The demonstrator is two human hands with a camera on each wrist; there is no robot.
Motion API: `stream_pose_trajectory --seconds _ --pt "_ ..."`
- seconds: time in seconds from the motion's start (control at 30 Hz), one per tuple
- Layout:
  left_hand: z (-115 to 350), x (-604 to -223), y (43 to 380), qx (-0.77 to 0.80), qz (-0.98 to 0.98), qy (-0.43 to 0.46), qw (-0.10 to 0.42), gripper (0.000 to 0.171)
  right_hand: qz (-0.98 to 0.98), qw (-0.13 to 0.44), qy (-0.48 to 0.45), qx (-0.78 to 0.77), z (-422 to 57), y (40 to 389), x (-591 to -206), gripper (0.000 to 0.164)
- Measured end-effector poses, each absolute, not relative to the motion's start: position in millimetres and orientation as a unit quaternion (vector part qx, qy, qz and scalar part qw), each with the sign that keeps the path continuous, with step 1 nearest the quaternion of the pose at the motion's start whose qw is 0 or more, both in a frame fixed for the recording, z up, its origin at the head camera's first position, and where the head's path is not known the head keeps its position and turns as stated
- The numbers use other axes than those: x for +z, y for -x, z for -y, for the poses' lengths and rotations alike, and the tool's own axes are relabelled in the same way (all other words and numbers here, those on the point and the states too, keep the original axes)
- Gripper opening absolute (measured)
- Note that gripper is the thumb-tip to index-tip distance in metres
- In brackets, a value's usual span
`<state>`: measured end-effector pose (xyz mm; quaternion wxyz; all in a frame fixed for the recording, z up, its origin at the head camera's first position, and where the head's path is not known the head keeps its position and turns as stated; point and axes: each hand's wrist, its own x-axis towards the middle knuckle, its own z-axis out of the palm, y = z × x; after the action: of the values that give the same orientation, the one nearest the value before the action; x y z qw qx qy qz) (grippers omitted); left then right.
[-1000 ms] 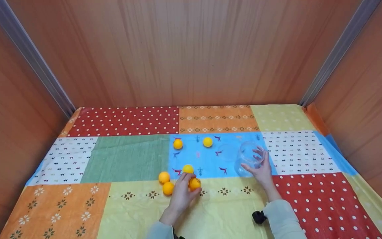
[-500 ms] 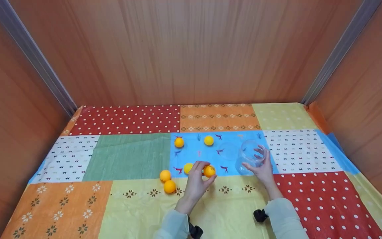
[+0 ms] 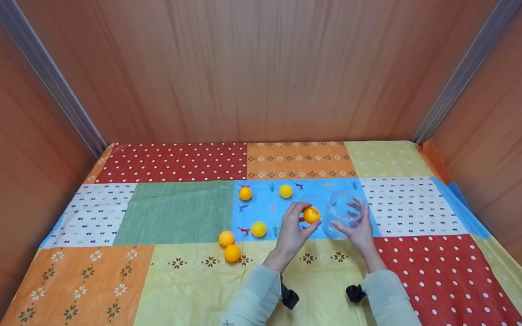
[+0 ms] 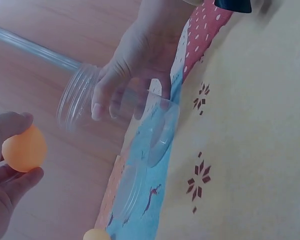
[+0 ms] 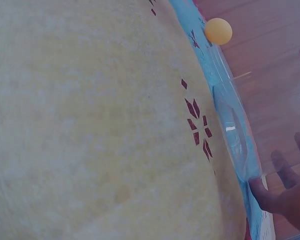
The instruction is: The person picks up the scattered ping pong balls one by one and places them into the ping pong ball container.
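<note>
My left hand pinches an orange ping-pong ball with dark print, between thumb and fingertips. In the left wrist view this ball is up in the air, a short gap from the mouth of a clear plastic jar. My right hand grips the jar round its side, thumb toward the left. The jar stands upright on the blue patch, and nothing shows inside it. A clear round lid lies on the cloth beside the jar, partly behind my left hand in the head view.
On the blue patch lie an orange ball, a yellow ball and another yellow ball. Two orange balls touch near the front. A patchwork cloth covers the table, with wood-look panels around it.
My left hand has lifted the orange ball off the cloth near the other balls and carried it right and away from me, close to the jar. My right hand keeps its grip on the jar.
</note>
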<state>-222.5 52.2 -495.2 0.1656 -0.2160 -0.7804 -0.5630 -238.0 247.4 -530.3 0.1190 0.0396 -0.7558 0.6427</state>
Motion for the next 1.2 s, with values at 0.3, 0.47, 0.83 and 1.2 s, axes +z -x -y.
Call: stream_pose_trajectory --seconds 0.3,0.47,0.83,1.2 --pt "-76.6 -482.8 236.5 -0.589 0.753 0.232 0.178 0.033 0.768 0.115 -0.023 0.629 -253.5 249.0 -546.8 0.085" --pt "-89.6 -477.4 241.8 -0.589 0.749 0.236 0.190 0.033 0.779 0.124 -0.025 0.614 -253.0 248.7 -547.2 0.084" --pt "-109.9 -462.9 252.6 -0.528 0.794 0.242 0.182 0.034 0.795 0.091 0.000 0.600 -254.8 247.3 -546.6 0.084" --pt "-114.0 -455.0 257.5 -0.483 0.822 0.249 0.172 0.044 0.785 0.102 -0.011 0.611 -255.8 247.5 -548.6 0.085"
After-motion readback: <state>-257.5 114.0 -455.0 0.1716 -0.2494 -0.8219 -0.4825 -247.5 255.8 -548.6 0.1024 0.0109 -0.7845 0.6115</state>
